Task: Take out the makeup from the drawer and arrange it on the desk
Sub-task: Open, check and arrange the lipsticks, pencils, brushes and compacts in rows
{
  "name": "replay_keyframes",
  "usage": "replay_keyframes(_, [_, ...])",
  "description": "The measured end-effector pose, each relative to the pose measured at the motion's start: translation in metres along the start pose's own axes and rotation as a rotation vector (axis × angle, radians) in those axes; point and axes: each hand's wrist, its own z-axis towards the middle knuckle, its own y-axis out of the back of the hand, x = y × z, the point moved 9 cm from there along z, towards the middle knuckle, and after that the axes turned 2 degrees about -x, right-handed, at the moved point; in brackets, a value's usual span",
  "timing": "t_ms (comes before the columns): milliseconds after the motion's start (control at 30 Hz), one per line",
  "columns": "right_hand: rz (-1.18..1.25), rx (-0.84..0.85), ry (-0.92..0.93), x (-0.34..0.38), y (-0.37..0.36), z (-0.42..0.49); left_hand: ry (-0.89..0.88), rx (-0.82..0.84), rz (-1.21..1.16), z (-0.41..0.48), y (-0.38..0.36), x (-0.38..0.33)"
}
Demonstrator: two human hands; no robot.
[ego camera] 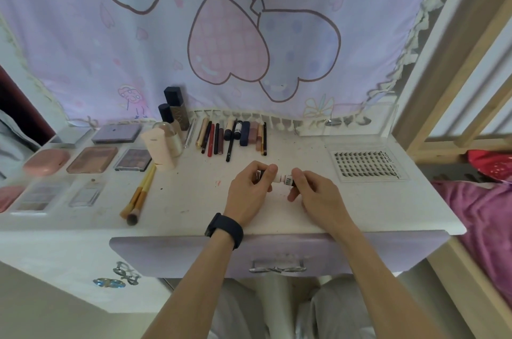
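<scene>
White desk [360, 214] carries palettes [92, 159] at nine o'clock from the hands, a lash tray [367, 165] at three and a row of pencils [230, 135] at twelve. At desk centre, the left hand [248, 192] and right hand [313, 194] each pinch one end of a small white tube [282, 179] with dark lettering. Fingers hide both its ends.
</scene>
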Motion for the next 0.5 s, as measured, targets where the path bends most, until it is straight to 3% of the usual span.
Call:
replay_keyframes(267, [0.123, -0.096, 0.133, -0.001, 0.008, -0.003, 0.034, -0.041, -0.059, 0.001, 0.003, 0.001])
replay_keyframes(500, [-0.19, -0.138, 0.304, 0.001, -0.003, -0.003, 0.045, -0.088, -0.099, 0.001, 0.008, 0.001])
